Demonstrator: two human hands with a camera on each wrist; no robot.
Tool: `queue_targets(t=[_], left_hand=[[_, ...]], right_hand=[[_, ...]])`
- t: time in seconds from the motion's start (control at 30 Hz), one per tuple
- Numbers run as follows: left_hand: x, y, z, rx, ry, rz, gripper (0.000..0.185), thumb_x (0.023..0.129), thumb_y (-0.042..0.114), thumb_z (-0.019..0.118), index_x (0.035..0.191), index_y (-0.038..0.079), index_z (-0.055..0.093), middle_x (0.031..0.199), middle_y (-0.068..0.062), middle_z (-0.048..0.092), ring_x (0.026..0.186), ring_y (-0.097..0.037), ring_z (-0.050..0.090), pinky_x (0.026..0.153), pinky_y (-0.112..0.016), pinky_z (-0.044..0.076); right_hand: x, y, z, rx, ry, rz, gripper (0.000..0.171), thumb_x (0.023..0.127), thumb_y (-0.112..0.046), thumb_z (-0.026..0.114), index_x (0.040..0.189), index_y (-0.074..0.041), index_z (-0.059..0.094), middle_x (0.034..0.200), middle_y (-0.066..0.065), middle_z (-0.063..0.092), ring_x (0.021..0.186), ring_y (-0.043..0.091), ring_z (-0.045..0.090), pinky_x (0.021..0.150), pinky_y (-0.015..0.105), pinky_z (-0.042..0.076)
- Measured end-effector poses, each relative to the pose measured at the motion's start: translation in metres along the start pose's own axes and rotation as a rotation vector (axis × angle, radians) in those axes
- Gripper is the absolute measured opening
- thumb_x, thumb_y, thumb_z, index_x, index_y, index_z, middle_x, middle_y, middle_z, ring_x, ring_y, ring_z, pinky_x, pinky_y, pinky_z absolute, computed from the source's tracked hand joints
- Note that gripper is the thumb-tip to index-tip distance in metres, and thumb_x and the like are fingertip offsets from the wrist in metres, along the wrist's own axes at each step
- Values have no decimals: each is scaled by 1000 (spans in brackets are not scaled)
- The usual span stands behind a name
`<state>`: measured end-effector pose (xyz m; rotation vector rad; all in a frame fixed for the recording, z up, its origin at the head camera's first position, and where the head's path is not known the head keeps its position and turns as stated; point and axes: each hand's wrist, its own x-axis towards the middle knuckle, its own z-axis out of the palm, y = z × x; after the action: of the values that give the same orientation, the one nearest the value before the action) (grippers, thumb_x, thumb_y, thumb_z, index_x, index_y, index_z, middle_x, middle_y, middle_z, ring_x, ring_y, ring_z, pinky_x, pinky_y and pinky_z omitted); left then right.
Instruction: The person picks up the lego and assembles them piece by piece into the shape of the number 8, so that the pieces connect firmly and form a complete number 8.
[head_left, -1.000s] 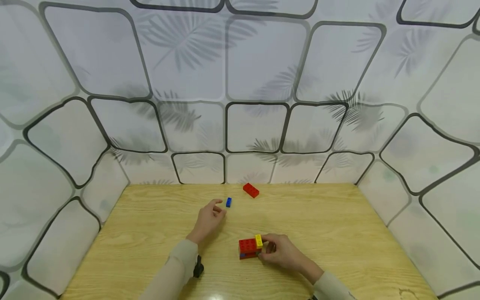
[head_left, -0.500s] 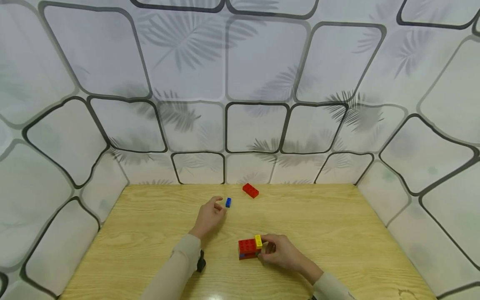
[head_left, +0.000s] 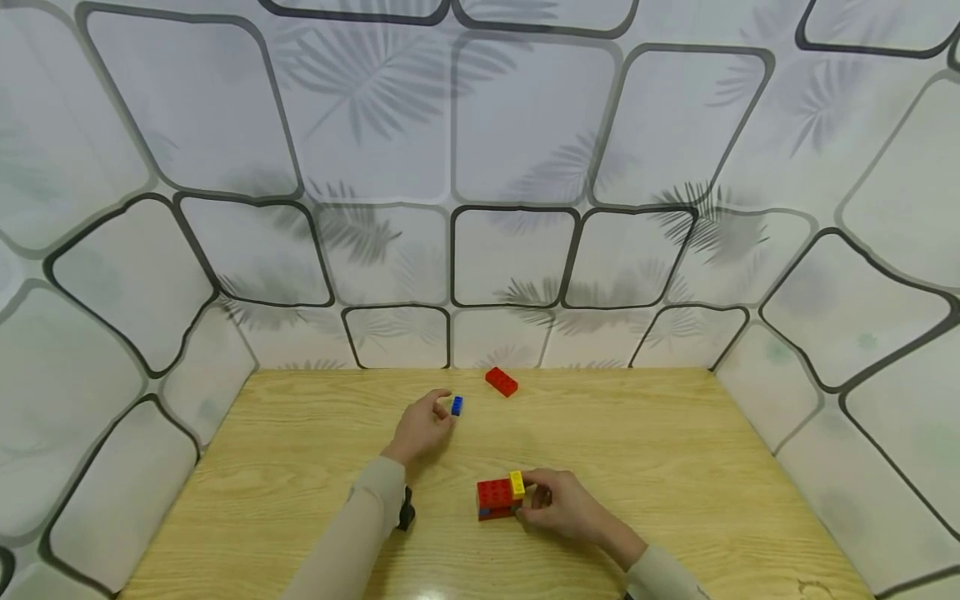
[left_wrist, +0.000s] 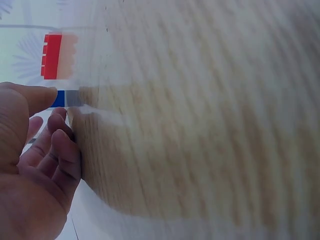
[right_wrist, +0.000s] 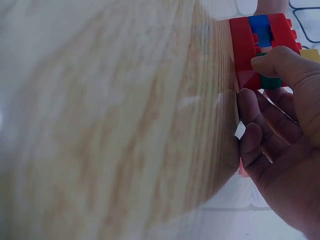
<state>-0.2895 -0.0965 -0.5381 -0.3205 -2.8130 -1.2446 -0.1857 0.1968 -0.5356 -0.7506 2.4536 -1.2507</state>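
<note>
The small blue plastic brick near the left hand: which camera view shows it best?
The head view: the small blue plastic brick lies sharp on the table beside the left hand. The left wrist view shows it blurred behind the thumb; the right wrist view misses it.

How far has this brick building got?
Done: a small stack of red, blue and yellow bricks stands on the table, steadied by the right hand. In hand: the left hand reaches the loose blue brick. Left: that one and the red brick lie unattached.
</note>
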Motion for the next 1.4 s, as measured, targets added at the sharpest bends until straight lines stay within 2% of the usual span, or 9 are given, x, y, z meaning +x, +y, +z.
queue_targets(t=[0.3,0.63,0.87,1.13,1.4], left_hand=[[4,2,-2,66,-74,25,48,98,12,71,144,6,61,89,-1,70,73,-12,56,72,-33,49],[8,3,-4,124,-129,4,52,100,19,71,151,14,58,83,1,65,68,-13,52,63,-30,41],[8,2,-5,128,-137,-1,46,102,17,69,146,13,61,85,-3,67,71,-15,53,66,-32,45],[4,0,-4,83,-109,-1,40,100,15,71,139,10,65,86,-2,68,74,-14,56,71,-34,49],[-2,8,-8,50,-93,26,33,99,17,73,131,8,67,96,-8,73,87,-23,68,83,-46,57]], right_hand=[[-1,0,0,22,-1,10,40,96,-20,78,135,-14,70,104,0,72,78,3,62,67,21,53],[0,-1,2,42,-4,6,41,96,-18,78,135,-15,70,102,0,72,78,3,62,67,21,53],[1,0,2,23,-4,7,40,96,-18,77,135,-14,70,106,-2,72,78,3,62,67,22,54],[1,2,2,17,-8,9,40,96,-20,77,135,-14,70,105,-3,71,78,3,63,67,22,54],[1,3,0,4,0,13,39,96,-21,77,134,-15,70,104,-3,70,79,3,62,68,22,54]])
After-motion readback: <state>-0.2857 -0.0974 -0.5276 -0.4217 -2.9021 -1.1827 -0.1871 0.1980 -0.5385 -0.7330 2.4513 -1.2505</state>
